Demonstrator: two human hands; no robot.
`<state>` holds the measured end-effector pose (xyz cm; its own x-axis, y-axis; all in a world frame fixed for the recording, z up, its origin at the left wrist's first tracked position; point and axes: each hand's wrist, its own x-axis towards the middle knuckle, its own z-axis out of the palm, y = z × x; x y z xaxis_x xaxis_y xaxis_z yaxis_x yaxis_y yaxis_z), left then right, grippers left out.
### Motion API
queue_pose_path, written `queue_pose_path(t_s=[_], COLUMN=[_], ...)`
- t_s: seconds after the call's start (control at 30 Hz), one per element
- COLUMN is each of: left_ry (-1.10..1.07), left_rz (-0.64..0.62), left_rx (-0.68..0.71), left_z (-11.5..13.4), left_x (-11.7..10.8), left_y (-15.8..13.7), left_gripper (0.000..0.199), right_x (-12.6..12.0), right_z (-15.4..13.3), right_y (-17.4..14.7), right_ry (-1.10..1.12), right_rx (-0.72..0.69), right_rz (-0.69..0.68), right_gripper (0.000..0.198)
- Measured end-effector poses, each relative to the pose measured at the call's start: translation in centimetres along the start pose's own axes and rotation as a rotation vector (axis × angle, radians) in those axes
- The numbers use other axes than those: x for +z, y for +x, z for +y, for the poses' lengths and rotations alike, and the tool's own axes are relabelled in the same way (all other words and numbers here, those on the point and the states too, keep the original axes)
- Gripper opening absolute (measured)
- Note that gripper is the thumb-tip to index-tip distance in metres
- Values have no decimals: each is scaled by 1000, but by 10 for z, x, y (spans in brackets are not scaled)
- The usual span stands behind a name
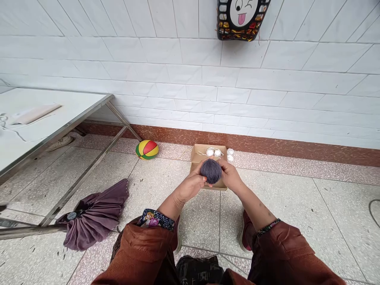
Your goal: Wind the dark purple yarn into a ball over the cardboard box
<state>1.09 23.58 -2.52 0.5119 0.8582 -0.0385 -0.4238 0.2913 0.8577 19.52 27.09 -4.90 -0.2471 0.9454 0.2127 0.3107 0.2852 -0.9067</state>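
Note:
A dark grey ball of yarn (211, 171) is held up in front of me between both hands. My left hand (192, 182) wraps its left side, with the thumb across the front and other fingers partly hidden underneath. On the right side, my right hand (231, 175) grips the ball, its fingertips partly hidden behind it. Below and behind the yarn, a shallow cardboard box (194, 149) rests on the floor. Small white balls of thread (209, 152) lie at the box's far side, and more white balls (230, 154) sit just outside its right edge.
A metal-framed table (68, 95) stands at the left, with a folded purple umbrella (96, 213) on the floor beside its leg. Near the tiled wall (166, 75) lies a multicoloured ball (147, 149). A black basket (240, 33) hangs on the wall above.

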Motion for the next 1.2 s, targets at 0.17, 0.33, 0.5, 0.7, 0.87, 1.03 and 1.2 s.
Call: queue_pose_path(t_s=[0.17, 0.33, 0.5, 0.7, 0.87, 1.03, 1.2], left_ry=[121, 273, 543, 682, 466, 278, 162], left_rz=[194, 386, 508, 269, -57, -52, 242], left_rx=[173, 251, 236, 115, 8, 73, 188], left_z=[1, 2, 1, -1, -1, 5, 5], left_x=[-5, -12, -15, -13, -8, -3, -9], left_y=[8, 13, 16, 12, 4, 3, 13], left_gripper=[62, 68, 67, 67, 98, 98, 68], right_x=[5, 3, -10, -28, -25, -14, -2], right_z=[2, -9, -28, -32, -18, 2, 2], right_y=[-4, -9, -12, -3, 4, 6, -2], right_ry=[-150, -136, 34, 56, 58, 23, -76], right_rx=[-16, -149, -223, -242, -206, -80, -62], right_rz=[-88, -307, -340, -90, 60, 26, -111], right_gripper=[14, 18, 22, 22, 19, 17, 19])
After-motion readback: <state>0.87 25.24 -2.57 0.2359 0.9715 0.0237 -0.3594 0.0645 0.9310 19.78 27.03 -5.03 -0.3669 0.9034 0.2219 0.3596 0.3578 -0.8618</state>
